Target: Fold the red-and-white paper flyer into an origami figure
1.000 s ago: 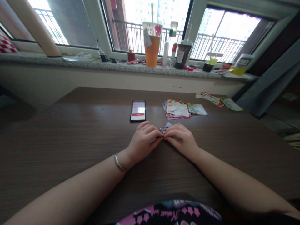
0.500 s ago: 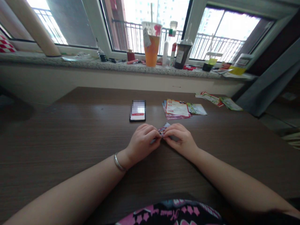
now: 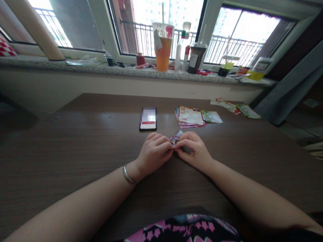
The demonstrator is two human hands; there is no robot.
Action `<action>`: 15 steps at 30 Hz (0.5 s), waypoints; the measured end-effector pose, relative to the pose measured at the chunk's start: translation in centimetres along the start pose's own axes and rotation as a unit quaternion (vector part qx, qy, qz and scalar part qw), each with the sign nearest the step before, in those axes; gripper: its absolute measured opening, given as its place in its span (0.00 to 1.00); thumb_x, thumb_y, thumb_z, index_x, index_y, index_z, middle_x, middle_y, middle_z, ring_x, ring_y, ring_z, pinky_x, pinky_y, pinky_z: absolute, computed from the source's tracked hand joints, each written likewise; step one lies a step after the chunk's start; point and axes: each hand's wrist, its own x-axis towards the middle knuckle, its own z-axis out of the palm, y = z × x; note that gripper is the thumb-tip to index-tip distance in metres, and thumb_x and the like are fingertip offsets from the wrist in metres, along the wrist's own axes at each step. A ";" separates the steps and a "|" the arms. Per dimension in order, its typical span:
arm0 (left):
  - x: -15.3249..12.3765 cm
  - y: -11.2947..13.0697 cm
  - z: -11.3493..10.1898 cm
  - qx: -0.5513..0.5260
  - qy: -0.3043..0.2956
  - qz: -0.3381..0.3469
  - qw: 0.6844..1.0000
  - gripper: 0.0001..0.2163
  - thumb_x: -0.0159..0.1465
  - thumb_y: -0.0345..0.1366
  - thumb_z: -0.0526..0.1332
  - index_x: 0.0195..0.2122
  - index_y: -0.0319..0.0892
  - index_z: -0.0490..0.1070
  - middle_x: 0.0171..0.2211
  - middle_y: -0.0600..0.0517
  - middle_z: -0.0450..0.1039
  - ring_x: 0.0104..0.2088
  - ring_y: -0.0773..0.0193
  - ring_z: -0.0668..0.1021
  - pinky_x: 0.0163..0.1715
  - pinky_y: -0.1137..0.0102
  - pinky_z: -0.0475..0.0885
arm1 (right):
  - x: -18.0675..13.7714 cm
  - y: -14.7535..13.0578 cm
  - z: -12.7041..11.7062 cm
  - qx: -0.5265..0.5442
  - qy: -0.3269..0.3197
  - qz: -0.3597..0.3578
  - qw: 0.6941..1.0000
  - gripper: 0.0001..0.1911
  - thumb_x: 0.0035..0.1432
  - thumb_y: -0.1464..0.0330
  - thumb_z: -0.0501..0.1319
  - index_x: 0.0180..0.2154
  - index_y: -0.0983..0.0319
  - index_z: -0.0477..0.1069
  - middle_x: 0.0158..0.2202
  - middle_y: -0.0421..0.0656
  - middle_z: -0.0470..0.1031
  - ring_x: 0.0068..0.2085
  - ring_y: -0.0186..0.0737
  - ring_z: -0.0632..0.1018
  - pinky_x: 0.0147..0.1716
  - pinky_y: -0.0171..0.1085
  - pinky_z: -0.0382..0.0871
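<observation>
My left hand (image 3: 152,154) and my right hand (image 3: 194,150) meet at the middle of the dark wooden table (image 3: 75,148). Both pinch a small folded piece of printed paper (image 3: 176,137), of which only a coloured corner shows above the fingers. The fingers of both hands are curled and pressed together on it. A silver bangle (image 3: 127,175) sits on my left wrist. A black phone (image 3: 148,119) with a lit screen lies just beyond my left hand.
A stack of printed leaflets (image 3: 191,117) lies beyond my right hand, with more leaflets (image 3: 233,107) at the far right. On the stone windowsill stand an orange drink cup (image 3: 163,47), a dark drink cup (image 3: 196,57), bottles and small clutter.
Both hands have shifted very slightly away from me with the folded paper still pinched between them. Nothing else has moved.
</observation>
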 end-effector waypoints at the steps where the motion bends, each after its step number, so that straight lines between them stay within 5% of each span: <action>1: 0.0 0.0 0.0 0.000 0.001 0.003 1.000 0.04 0.62 0.31 0.60 0.30 0.44 0.70 0.30 0.54 0.74 0.32 0.64 0.72 0.38 0.65 0.65 | 0.0 0.0 0.0 -0.002 0.000 0.001 1.000 0.05 0.53 0.73 0.63 0.33 0.58 0.74 0.34 0.41 0.74 0.38 0.39 0.75 0.41 0.42 0.69; 15: 0.0 0.0 0.1 0.006 0.013 0.010 1.000 0.05 0.60 0.29 0.60 0.27 0.43 0.69 0.29 0.54 0.74 0.32 0.65 0.72 0.43 0.64 0.68 | -0.1 1.1 -0.2 -0.069 -0.022 0.010 0.997 0.05 0.51 0.74 0.62 0.31 0.58 0.73 0.34 0.42 0.74 0.39 0.40 0.74 0.41 0.41 0.69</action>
